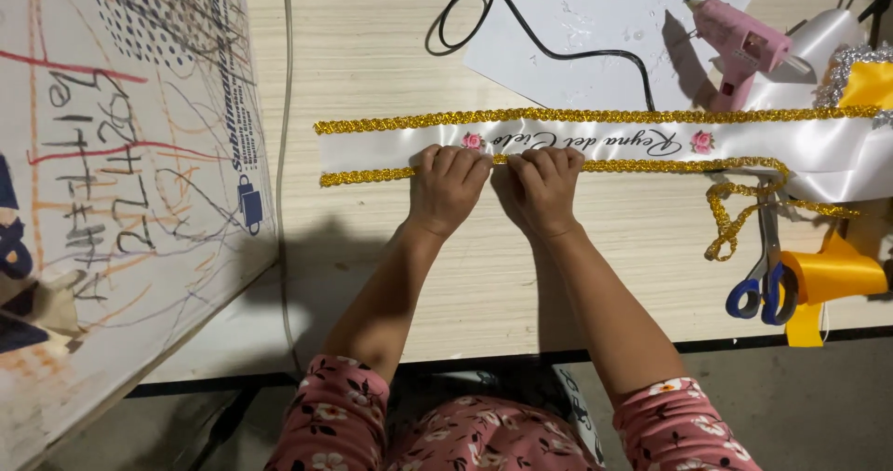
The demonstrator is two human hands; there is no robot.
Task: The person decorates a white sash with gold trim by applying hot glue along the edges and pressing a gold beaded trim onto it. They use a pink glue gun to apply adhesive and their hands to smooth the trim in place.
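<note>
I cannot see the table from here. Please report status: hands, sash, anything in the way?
Left hand and right hand side by side, fingers pressing gold trim onto white sash. Loose trim end by scissors. Nothing blocking.

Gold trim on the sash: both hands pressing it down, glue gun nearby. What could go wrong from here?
1. Both hands, left hand and right hand, press the lower gold trim onto the white sash; hot glue could burn fingertips or bleed onto the satin.
2. The loose trim tail lies across the scissors and may snag.
3. The glue gun may drip on the paper sheet.
</note>
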